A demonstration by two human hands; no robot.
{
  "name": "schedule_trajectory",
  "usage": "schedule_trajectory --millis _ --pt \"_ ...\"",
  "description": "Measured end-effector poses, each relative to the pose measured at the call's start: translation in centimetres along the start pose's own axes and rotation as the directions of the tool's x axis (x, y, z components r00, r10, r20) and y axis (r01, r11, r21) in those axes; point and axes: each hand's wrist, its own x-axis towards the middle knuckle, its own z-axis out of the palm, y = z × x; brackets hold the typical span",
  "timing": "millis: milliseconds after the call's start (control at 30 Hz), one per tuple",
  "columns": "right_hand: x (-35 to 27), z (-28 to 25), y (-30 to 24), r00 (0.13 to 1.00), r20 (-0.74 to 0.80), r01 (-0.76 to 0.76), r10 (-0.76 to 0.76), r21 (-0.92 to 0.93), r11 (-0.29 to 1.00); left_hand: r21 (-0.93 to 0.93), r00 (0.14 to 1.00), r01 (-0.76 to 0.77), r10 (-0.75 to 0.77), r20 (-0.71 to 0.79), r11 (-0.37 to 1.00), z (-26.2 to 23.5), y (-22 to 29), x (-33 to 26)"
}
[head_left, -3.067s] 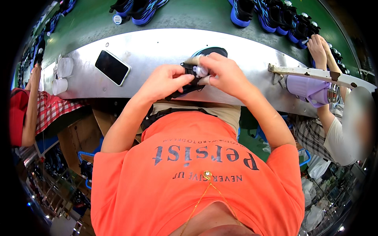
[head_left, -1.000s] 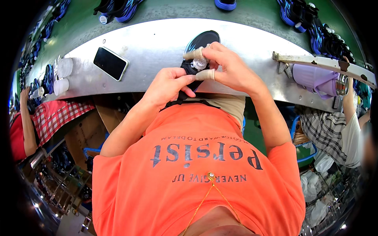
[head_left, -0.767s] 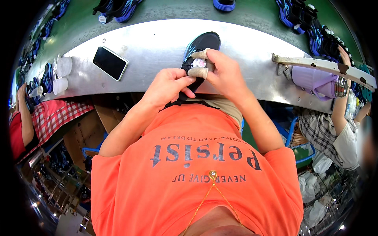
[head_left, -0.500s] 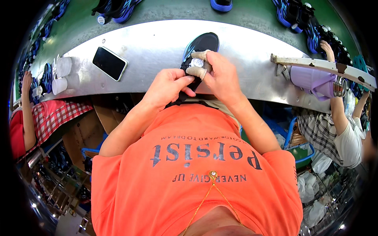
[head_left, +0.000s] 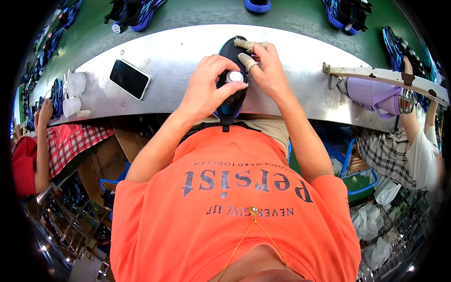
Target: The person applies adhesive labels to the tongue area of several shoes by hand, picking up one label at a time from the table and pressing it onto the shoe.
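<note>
A black shoe (head_left: pixel 229 52) with a dark blue sole edge lies on the metal table in front of me, toe pointing away. A round white tag (head_left: pixel 235 76) sits over its lace area. My left hand (head_left: pixel 206 87) is closed around that tag, thumb on the near side and fingers on the far side. My right hand (head_left: pixel 268 70) wears pale covers on its thumb and forefinger. Those two fingers are spread apart and rest on the toe part of the shoe. The heel loop (head_left: pixel 226 128) hangs toward me past the table edge.
A phone (head_left: pixel 130 79) and white cups (head_left: pixel 72 106) are on the table to the left. A purple bottle (head_left: pixel 371 95) lies on the right under a chipped white bar (head_left: pixel 390 78). Shoes (head_left: pixel 136 14) stand on the green belt (head_left: pixel 197 11). Co-workers' hands (head_left: pixel 45 113) show at both sides.
My right hand has moved from the tag forward to the toe. My left hand has shifted forward and closed around the tag. The shoe now points straighter away, and shoes on the belt have moved.
</note>
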Motion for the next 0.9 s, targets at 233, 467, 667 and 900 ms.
schedule_trajectory --millis 233,467,667,900 --pt "0.9 -0.2 -0.2 0.999 0.013 -0.044 0.043 0.029 0.999 -0.271 0.977 0.016 0.042 0.208 0.962 -2.4 -1.4 1.0" --pt "-0.2 -5.1 -2.8 0.935 0.335 -0.185 0.119 0.172 0.968 -0.612 0.720 0.681 -0.524 0.455 0.403 -2.6 0.9 -5.0" --pt "0.4 -4.0 -5.5 0.865 0.492 0.105 -0.098 0.014 0.994 -0.761 0.693 0.634 -0.538 0.479 0.139 -0.5 2.0 -3.9" --pt "-0.3 -3.4 -3.4 0.917 0.344 -0.287 0.202 0.218 0.933 -0.742 0.684 0.652 -0.545 0.485 0.157 -0.4 2.3 -3.9"
